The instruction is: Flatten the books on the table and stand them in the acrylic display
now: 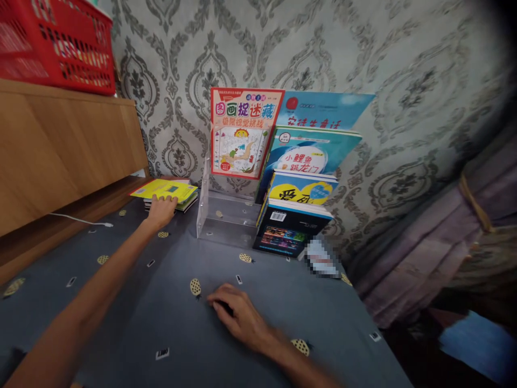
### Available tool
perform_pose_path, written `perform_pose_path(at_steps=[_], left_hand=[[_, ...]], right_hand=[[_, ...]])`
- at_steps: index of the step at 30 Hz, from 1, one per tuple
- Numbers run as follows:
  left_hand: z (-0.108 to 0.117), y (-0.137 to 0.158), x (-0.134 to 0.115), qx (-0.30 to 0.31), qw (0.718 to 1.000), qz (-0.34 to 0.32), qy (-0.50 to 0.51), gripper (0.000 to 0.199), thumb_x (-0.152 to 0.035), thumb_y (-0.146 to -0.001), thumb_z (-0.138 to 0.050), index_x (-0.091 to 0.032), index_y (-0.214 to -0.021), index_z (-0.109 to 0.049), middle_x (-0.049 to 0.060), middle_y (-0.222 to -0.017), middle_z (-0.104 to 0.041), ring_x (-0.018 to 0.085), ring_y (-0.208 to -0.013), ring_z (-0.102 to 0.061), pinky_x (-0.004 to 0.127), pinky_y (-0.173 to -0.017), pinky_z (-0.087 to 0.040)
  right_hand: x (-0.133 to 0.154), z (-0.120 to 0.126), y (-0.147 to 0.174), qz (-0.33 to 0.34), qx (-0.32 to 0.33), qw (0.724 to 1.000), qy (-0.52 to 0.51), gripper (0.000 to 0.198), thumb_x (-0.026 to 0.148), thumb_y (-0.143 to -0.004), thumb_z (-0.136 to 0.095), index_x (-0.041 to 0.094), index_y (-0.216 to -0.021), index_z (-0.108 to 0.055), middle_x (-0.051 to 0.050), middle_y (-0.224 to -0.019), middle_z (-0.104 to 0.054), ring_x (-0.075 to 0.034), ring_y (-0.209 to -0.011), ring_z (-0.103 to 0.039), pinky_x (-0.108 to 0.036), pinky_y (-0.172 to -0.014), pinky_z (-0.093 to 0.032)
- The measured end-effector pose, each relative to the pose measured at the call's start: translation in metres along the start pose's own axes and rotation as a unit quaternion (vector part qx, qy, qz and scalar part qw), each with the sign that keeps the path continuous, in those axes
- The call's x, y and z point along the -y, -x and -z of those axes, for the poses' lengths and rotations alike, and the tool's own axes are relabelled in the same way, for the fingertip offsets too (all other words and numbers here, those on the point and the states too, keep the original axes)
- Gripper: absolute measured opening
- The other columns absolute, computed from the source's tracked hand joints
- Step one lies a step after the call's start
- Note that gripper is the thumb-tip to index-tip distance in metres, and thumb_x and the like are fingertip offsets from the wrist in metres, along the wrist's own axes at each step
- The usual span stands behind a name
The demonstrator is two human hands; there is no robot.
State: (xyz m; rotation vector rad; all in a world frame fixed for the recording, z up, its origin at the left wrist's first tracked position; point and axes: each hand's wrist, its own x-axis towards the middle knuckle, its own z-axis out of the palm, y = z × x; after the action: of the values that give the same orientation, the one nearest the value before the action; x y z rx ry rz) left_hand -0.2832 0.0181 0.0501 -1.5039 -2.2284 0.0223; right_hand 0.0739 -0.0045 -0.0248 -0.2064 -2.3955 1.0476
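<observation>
At the back left, my left hand (162,211) grips the near edge of a yellow book (165,188), its fingers curled over the cover. That book lies on top of a small stack of books (189,201). My right hand (238,312) rests on the dark grey patterned cloth (133,302), loosely curled with a gap between thumb and fingers and nothing visible in it. Beyond it stands a clear tiered book rack (203,213). A red-bordered picture book (246,134) stands in its back left; several books, including a black one (283,231), fill the right side.
A wooden cabinet (72,156) on the left carries a red plastic basket (86,51). A white cable (81,220) lies on the cloth. Patterned wallpaper (161,81) covers the wall behind the rack, and a tied curtain (428,253) hangs at the right.
</observation>
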Motion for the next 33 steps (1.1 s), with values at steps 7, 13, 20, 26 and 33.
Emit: perform_pose_path(at_steps=[7, 13, 20, 26, 33], left_hand=[[0.000, 0.030, -0.003, 0.016, 1.000, -0.017, -0.021, 0.031, -0.011, -0.092, -0.047, -0.010, -0.120, -0.062, 0.022, -0.117, -0.067, 0.033, -0.113, -0.062, 0.052, -0.106, -0.034], [-0.004, 0.051, -0.013, 0.038, 0.998, -0.033, -0.024, 0.034, -0.010, -0.093, -0.045, -0.008, -0.122, -0.063, 0.025, -0.116, -0.067, 0.035, -0.110, -0.064, 0.053, -0.106, -0.034], [-0.008, 0.079, -0.018, 0.081, 0.995, -0.051, -0.021, 0.037, -0.009, -0.095, -0.036, -0.011, -0.117, -0.066, 0.021, -0.111, -0.070, 0.031, -0.102, -0.069, 0.050, -0.101, -0.040], [-0.001, 0.107, -0.011, 0.123, 0.990, -0.063, -0.009, 0.037, -0.010, -0.095, -0.035, -0.012, -0.115, -0.065, 0.019, -0.110, -0.071, 0.030, -0.099, -0.070, 0.045, -0.091, -0.048], [0.030, 0.134, -0.008, 0.198, 0.978, -0.072, -0.004, 0.036, -0.011, -0.097, -0.034, -0.013, -0.119, -0.063, 0.017, -0.116, -0.069, 0.030, -0.105, -0.069, 0.042, -0.089, -0.051]], right_hand=[[0.000, -0.001, -0.002, 0.007, -0.001, 1.000, -0.004, 0.024, 0.016, -0.095, -0.051, 0.020, -0.106, -0.072, -0.007, -0.093, -0.072, -0.019, -0.090, -0.066, -0.033, -0.084, -0.053], [-0.001, -0.001, -0.001, -0.005, 0.002, 1.000, 0.003, 0.024, 0.016, -0.095, -0.052, 0.020, -0.107, -0.072, -0.008, -0.096, -0.073, -0.020, -0.092, -0.066, -0.034, -0.087, -0.053], [0.002, 0.000, -0.003, 0.014, -0.002, 1.000, -0.005, 0.024, 0.016, -0.096, -0.051, 0.018, -0.105, -0.072, -0.009, -0.094, -0.073, -0.020, -0.090, -0.066, -0.033, -0.085, -0.054], [0.002, 0.000, -0.003, 0.006, 0.003, 1.000, -0.002, 0.023, 0.015, -0.095, -0.052, 0.018, -0.105, -0.072, -0.009, -0.096, -0.074, -0.020, -0.091, -0.067, -0.033, -0.086, -0.053], [0.004, 0.001, -0.002, 0.005, 0.007, 1.000, -0.003, 0.023, 0.017, -0.097, -0.051, 0.016, -0.106, -0.072, -0.009, -0.097, -0.073, -0.019, -0.091, -0.067, -0.033, -0.085, -0.054]])
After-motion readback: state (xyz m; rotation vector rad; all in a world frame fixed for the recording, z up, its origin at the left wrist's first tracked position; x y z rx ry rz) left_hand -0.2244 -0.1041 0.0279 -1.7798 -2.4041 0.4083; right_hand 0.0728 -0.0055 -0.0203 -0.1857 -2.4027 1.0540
